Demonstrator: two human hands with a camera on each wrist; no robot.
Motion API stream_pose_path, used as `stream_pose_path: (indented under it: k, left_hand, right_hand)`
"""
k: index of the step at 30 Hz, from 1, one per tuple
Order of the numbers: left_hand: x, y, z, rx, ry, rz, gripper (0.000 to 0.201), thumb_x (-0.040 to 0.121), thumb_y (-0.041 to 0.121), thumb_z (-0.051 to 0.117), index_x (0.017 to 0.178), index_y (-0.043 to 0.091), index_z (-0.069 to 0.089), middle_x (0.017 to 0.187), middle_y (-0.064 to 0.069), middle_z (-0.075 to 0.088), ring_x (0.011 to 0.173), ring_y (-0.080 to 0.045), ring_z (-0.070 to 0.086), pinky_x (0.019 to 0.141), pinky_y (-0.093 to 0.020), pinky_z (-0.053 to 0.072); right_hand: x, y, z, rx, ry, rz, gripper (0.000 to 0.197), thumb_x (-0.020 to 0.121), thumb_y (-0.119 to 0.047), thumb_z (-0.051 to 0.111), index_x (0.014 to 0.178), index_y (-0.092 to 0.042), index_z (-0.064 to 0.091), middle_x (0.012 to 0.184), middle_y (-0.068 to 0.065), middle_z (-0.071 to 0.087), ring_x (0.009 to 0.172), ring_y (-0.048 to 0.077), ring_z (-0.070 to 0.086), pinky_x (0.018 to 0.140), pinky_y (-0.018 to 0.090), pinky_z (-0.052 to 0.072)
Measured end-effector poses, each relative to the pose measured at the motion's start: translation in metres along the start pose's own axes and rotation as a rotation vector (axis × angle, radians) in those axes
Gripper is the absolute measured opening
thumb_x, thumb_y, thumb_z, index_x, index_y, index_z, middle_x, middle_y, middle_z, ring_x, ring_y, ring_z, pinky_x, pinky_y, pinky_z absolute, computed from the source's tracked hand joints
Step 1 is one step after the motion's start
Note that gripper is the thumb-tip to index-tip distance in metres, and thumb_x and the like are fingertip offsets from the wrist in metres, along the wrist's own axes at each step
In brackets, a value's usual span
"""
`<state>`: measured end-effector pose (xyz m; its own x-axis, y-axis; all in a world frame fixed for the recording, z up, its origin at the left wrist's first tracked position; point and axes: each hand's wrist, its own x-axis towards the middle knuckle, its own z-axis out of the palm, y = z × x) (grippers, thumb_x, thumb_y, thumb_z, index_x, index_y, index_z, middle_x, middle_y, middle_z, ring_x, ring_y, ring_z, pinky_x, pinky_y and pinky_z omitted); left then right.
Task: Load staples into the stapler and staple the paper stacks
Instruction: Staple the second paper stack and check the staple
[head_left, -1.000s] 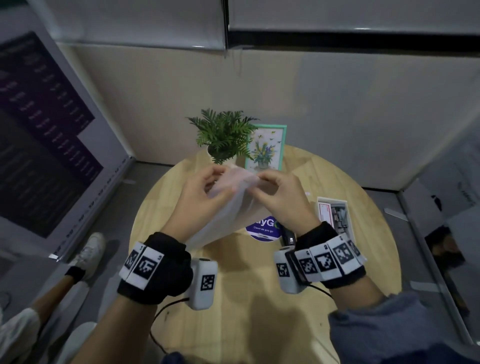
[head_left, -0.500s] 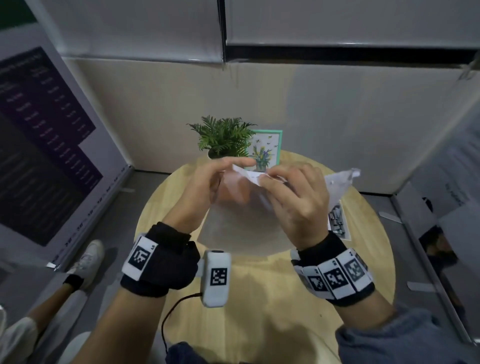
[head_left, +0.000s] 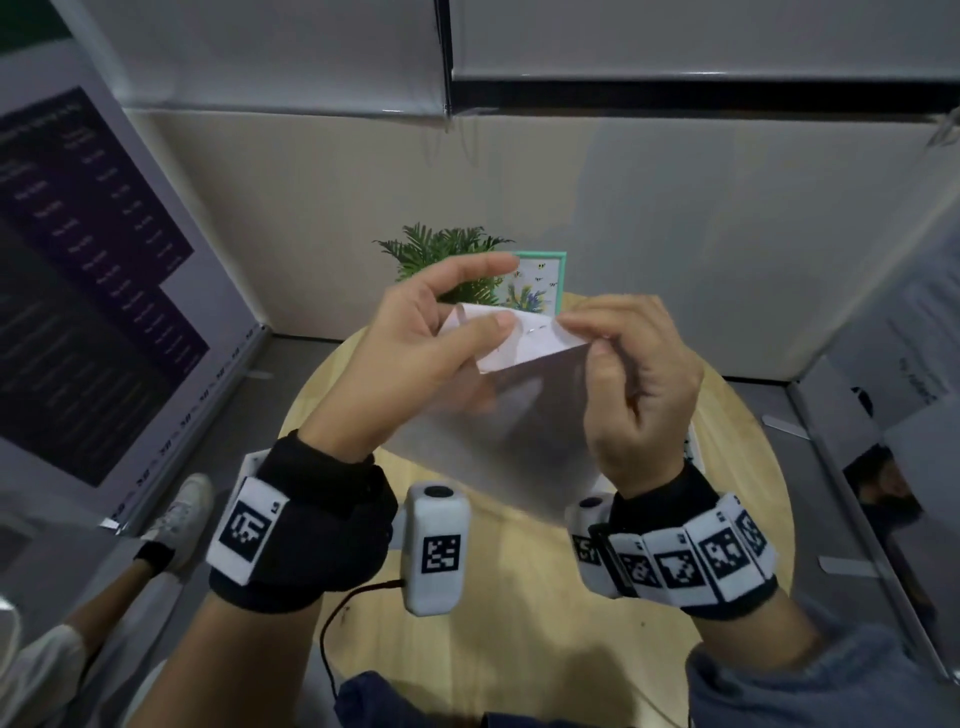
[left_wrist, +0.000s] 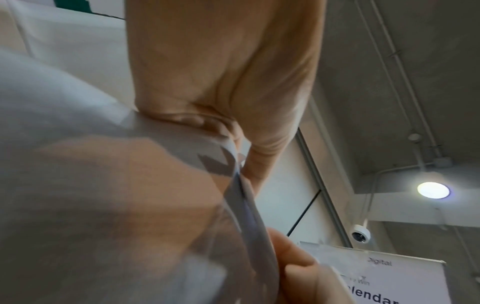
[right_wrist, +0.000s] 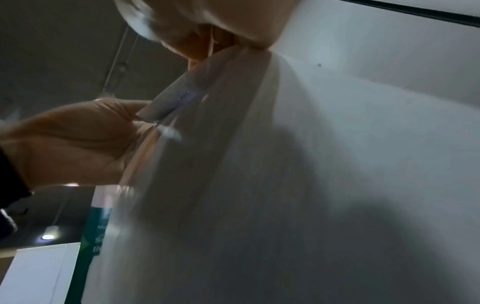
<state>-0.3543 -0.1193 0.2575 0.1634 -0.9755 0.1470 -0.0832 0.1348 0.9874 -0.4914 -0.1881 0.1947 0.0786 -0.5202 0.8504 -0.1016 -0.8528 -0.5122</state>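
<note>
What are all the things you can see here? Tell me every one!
Paper stack: one, white, held up over the table, top corner folded over.
Staple: one, silvery, in the folded corner.
Table: one, round, light wood, below the hands.
Plant: one, green, at the table's far edge.
Picture frame: one, teal, right of the plant.
Poster: one, dark with white border, on the left.
Shoe: one, white, on the floor to the left.
Left hand: pinches the folded corner.
Right hand: pinches the paper's right edge.
</note>
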Motion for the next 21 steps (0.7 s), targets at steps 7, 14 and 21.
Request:
stream_pose_path:
  k: [7,14,21]
  left_hand:
    - [-0.004,0.027,0.0,0.014,-0.002,0.126,0.037,0.085,0.002,0.057,0.119,0.017,0.057,0.047,0.006,0.06,0.046,-0.004,0.05,0.049,-0.016,0.045]
    - [0.0,0.029,-0.001,-0.011,-0.007,0.131,0.038,0.084,0.004,0.059,0.121,0.014,0.058,0.045,0.007,0.058,0.043,-0.003,0.048,0.047,-0.017,0.043]
    - [0.005,0.025,0.006,0.006,-0.013,0.095,0.037,0.086,-0.003,0.053,0.122,0.007,0.054,0.049,0.007,0.066,0.045,0.0,0.059,0.048,-0.011,0.047]
  right_hand:
    - [0.018,-0.022,-0.003,0.208,0.078,0.056,0.012,0.083,0.0,0.056,0.089,-0.009,0.059,0.085,-0.007,0.059,0.077,0.008,0.059,0.074,0.019,0.048]
    - [0.022,-0.023,-0.004,0.292,0.037,0.119,0.014,0.083,0.003,0.057,0.087,-0.01,0.058,0.082,-0.005,0.06,0.069,-0.006,0.052,0.067,0.014,0.043]
    - [0.024,-0.021,0.0,0.36,-0.018,0.32,0.016,0.078,-0.012,0.072,0.083,-0.02,0.06,0.079,0.002,0.064,0.072,0.013,0.063,0.069,0.021,0.049]
